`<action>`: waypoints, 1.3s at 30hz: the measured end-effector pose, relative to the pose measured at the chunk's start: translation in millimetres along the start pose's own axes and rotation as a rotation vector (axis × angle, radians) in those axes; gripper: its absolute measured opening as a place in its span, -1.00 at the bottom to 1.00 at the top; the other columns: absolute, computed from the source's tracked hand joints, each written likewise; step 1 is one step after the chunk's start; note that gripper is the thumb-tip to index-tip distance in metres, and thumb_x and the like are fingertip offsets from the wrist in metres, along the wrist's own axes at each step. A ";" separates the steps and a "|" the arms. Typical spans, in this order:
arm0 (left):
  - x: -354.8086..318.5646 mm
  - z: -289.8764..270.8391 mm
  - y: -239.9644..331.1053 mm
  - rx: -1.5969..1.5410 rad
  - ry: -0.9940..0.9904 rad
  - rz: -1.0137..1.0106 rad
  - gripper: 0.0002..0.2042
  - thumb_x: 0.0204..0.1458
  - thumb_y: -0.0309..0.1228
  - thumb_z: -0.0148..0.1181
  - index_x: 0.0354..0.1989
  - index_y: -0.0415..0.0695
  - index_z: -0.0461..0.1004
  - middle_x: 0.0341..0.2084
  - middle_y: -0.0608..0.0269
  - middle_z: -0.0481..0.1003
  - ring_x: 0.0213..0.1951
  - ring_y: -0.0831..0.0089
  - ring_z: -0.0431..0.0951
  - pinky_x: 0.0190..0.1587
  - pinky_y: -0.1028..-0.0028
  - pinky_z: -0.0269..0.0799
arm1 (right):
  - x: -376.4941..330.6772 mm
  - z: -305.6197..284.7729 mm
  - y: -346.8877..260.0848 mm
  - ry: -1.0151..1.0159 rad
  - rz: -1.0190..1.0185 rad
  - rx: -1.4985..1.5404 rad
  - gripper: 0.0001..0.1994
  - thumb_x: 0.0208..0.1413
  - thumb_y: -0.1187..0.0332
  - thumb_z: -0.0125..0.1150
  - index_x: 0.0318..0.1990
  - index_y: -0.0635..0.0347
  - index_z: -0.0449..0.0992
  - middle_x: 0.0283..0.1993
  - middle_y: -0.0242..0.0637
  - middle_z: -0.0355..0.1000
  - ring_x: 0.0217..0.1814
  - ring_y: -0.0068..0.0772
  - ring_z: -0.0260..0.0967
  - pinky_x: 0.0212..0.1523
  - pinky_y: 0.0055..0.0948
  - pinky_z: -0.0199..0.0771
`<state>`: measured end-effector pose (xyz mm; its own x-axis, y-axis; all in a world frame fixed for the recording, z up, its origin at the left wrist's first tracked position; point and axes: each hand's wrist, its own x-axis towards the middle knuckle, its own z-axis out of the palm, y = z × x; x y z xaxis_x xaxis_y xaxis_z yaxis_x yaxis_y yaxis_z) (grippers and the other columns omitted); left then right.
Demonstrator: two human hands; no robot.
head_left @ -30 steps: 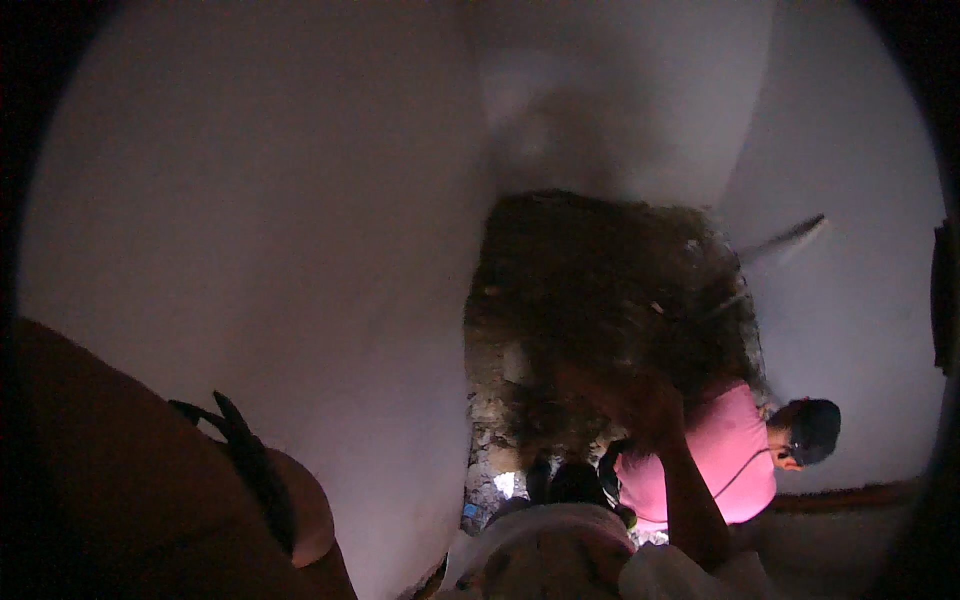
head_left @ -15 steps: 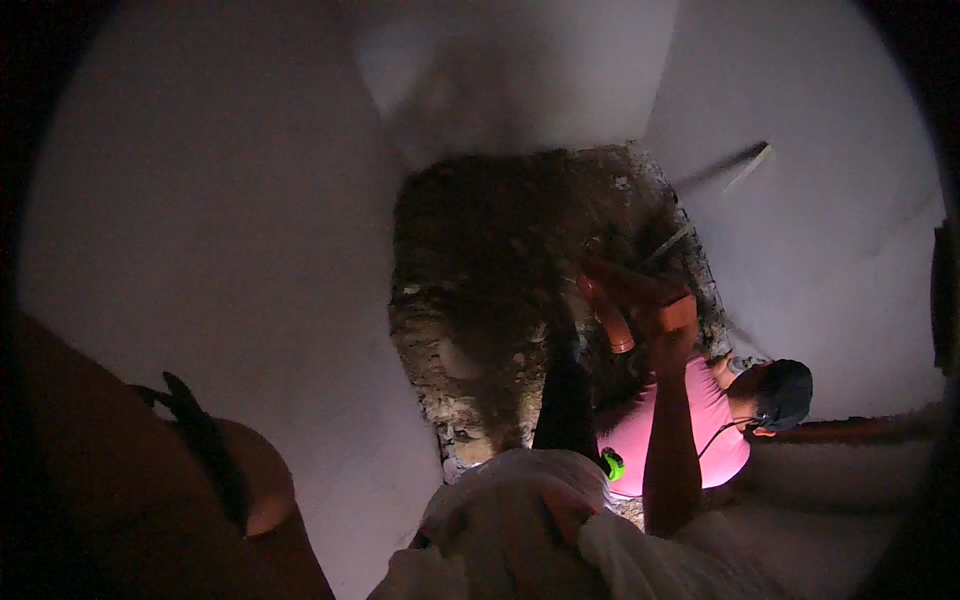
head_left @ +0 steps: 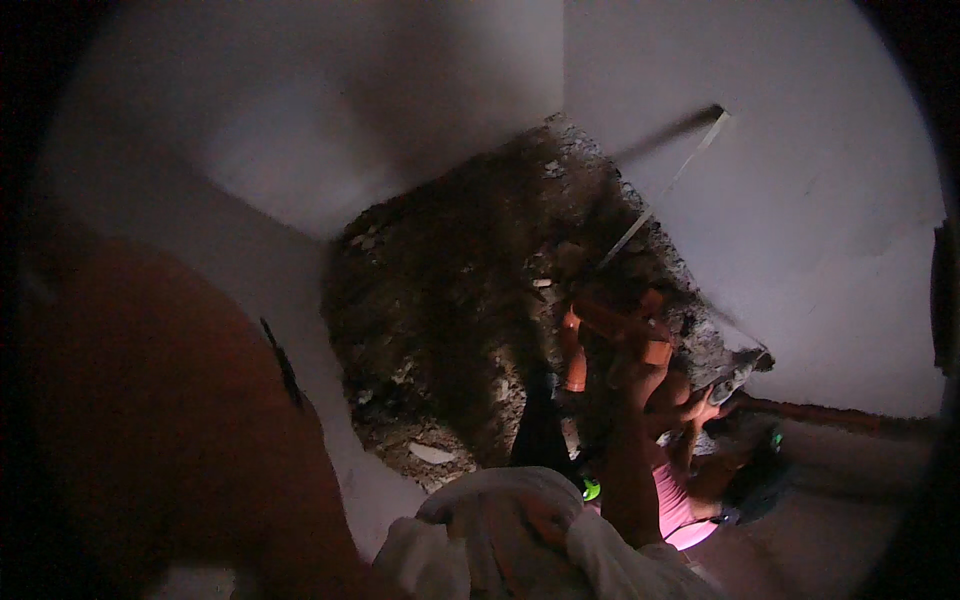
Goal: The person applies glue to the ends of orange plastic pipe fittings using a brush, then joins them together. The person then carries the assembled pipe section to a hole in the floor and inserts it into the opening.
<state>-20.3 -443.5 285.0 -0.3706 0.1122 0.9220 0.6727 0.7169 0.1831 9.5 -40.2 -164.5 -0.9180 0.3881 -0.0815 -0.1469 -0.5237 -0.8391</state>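
My right forearm reaches up from the lower edge, and my right hand (head_left: pixel 637 376) is closed at the near end of an orange pipe piece (head_left: pixel 655 353). Beyond the hand, an orange pipe (head_left: pixel 603 320) runs left to a curved orange pipe fitting (head_left: pixel 574 365) that points back toward me. Both lie low over the dug-out, rubble-strewn ground; shadow hides how they join. A large blurred brown shape, seemingly my raised left arm (head_left: pixel 190 400), fills the left side with a dark strap-like edge; the fingers of that hand cannot be made out.
A co-worker in a pink shirt (head_left: pixel 685 515) crouches close on the right, hands on a greyish tool (head_left: pixel 730 385) by the wall. One thin pale strip (head_left: pixel 665 190) leans against the right wall (head_left: pixel 830 220). Broken ground (head_left: pixel 430 330) meets pale walls in a corner; light is dim.
My view has turned, so the pit corner appears rotated. The co-worker has leaned forward, and their hands and tool now show beside my right hand. The brown shape on the left looms larger.
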 end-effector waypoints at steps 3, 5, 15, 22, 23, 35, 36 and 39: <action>24.6 61.1 -63.6 0.034 -0.046 -0.059 -0.40 0.07 -0.34 0.43 0.24 -0.36 0.38 0.15 -0.04 0.49 0.19 0.15 0.47 0.30 0.20 0.33 | 28.0 64.1 -28.9 0.327 -0.385 -0.775 -0.61 0.07 0.38 0.48 0.04 0.24 0.51 -0.07 -0.21 0.54 0.02 -0.30 0.50 0.06 -0.30 0.50; 9.8 106.1 -114.4 0.036 -0.134 -0.153 -0.40 0.06 -0.35 0.44 0.24 -0.36 0.38 0.15 -0.04 0.49 0.19 0.15 0.47 0.30 0.21 0.33 | 56.5 36.4 -33.8 0.327 -0.398 -0.721 -0.56 0.03 0.34 0.53 0.03 0.25 0.50 -0.09 -0.23 0.54 0.02 -0.30 0.50 0.06 -0.28 0.51; -359.6 88.5 -282.9 0.091 -1.036 -1.557 -0.49 0.20 -0.29 0.31 0.30 -0.16 0.40 0.19 0.04 0.48 0.18 0.23 0.50 0.24 0.22 0.43 | 225.6 119.6 -20.6 0.499 -0.266 -0.795 -0.41 -0.05 0.22 0.62 0.08 0.22 0.45 -0.09 -0.22 0.57 -0.05 -0.26 0.53 0.03 -0.22 0.53; -436.8 141.1 -382.2 0.065 -1.331 -1.821 -0.54 0.22 -0.27 0.27 0.25 -0.17 0.43 0.12 0.02 0.51 0.11 0.19 0.54 0.20 0.18 0.45 | 318.4 220.8 -12.3 0.720 -0.176 -1.271 -0.32 -0.12 -0.03 0.57 0.10 0.09 0.45 -0.09 -0.06 0.58 -0.05 0.10 0.59 -0.07 -0.02 0.55; -431.0 153.7 -418.9 0.081 -1.333 -1.793 -0.55 0.22 -0.27 0.27 0.24 -0.17 0.43 0.11 0.02 0.52 0.10 0.19 0.55 0.20 0.18 0.45 | 338.3 227.1 -3.2 0.728 -0.245 -1.332 -0.31 -0.12 -0.04 0.56 0.12 0.09 0.44 -0.08 -0.04 0.58 -0.03 0.11 0.59 -0.05 -0.01 0.55; -144.6 489.0 -722.5 -0.100 -1.070 -0.823 -0.60 0.21 -0.21 0.27 0.13 -0.19 0.49 -0.06 0.02 0.57 -0.09 0.14 0.63 0.11 0.13 0.50 | 478.8 204.2 98.7 0.960 0.059 -1.420 -0.44 -0.02 -0.01 0.43 0.07 0.07 0.47 -0.02 -0.04 0.56 0.06 0.16 0.53 0.01 0.07 0.51; -118.7 514.7 -713.4 -0.207 -1.029 -0.901 -0.59 0.19 -0.20 0.30 0.11 -0.19 0.50 -0.08 0.03 0.58 -0.12 0.14 0.63 0.09 0.13 0.51 | 491.3 196.0 114.0 0.931 0.101 -1.418 -0.43 -0.02 -0.03 0.43 0.07 0.07 0.47 -0.01 -0.03 0.56 0.07 0.17 0.53 0.02 0.08 0.51; -81.8 589.0 -698.8 -0.285 -1.203 -0.678 -0.45 0.14 -0.15 0.35 0.22 -0.21 0.44 0.04 -0.05 0.56 0.01 0.06 0.61 0.07 0.15 0.53 | 519.5 182.4 153.6 0.805 0.041 -1.539 -0.45 0.01 -0.01 0.41 0.07 0.10 0.47 -0.02 0.01 0.56 0.07 0.18 0.53 0.02 0.08 0.51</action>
<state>-837.3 -548.4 -119.4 -0.8855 0.4210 -0.1964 0.1964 0.7223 0.6631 -557.2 -57.4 -237.7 -0.4437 0.8940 0.0621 0.7652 0.4140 -0.4931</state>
